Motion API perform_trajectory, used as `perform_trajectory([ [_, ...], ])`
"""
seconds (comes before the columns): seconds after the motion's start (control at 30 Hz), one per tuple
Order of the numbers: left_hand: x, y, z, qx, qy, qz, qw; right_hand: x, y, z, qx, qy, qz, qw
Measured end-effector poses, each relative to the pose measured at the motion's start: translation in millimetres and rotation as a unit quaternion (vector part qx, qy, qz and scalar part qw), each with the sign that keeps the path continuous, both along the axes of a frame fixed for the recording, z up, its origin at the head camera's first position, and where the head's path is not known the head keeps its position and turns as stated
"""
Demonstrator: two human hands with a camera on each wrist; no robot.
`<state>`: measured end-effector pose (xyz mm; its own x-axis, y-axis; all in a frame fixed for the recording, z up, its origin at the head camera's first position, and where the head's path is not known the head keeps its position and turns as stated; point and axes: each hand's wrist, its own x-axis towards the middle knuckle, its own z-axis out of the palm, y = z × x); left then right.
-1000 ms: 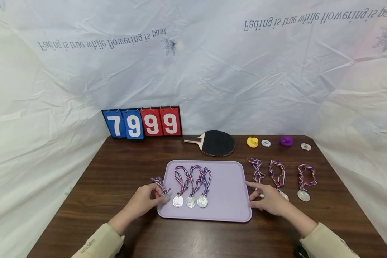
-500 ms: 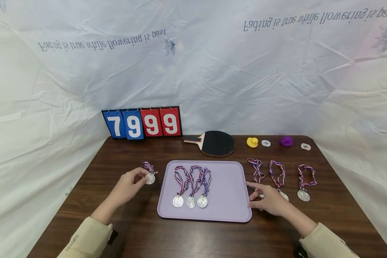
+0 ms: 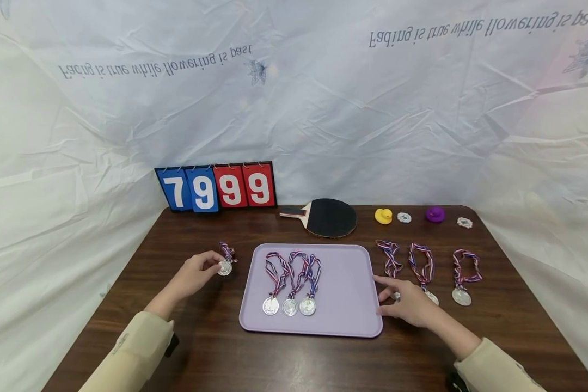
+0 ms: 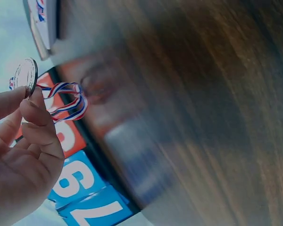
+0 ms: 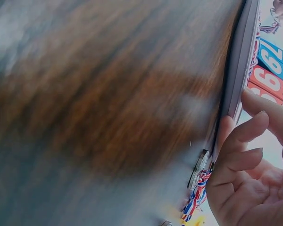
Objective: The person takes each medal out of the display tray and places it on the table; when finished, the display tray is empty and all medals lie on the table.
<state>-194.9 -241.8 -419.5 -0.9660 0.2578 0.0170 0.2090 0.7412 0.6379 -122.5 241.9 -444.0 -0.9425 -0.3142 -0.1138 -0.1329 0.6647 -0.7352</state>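
Observation:
My left hand (image 3: 196, 275) pinches a silver medal (image 3: 224, 268) by its disc, left of the lilac tray (image 3: 345, 267). Its striped ribbon (image 4: 68, 100) hangs loose in the left wrist view. Three silver medals lie side by side on the tray's left half, their red, white and blue ribbons stretched toward the back; the nearest to the middle is one medal (image 3: 307, 306). At the tray's right edge, my right hand (image 3: 406, 302) touches the rim with thumb and forefinger. The right hand partly hides one medal (image 3: 396, 296) beside it.
Two more medals, a middle one (image 3: 432, 297) and an outer one (image 3: 461, 296), lie right of the tray. Along the back stand a scoreboard (image 3: 215, 188), a table tennis bat (image 3: 330, 218), a yellow duck (image 3: 383, 216), a purple duck (image 3: 435, 214) and two chips, including one chip (image 3: 464, 223).
My left hand has carried the medal from the tray's left edge back and left, over the brown table. The right hand has stayed at the tray's rim.

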Motion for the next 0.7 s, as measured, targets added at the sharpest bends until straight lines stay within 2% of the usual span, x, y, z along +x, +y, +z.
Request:
perform_trajectory([
  [0.23,-2.4,-1.5,-9.6,-0.006,-0.020,-0.023,0.9995,-0.9,0.0,-1.4,0.001,0.000,-0.003,1.000],
  [0.53,9.2,-7.0,-20.1,-0.018,-0.050,-0.047,0.9975,-0.4,-0.6,-1.1,-0.018,-0.012,0.000,1.000],
  [0.7,13.4,-9.3,-24.5,-0.022,-0.050,-0.049,0.9973,-0.5,-0.5,-0.5,-0.019,-0.016,-0.003,1.000],
])
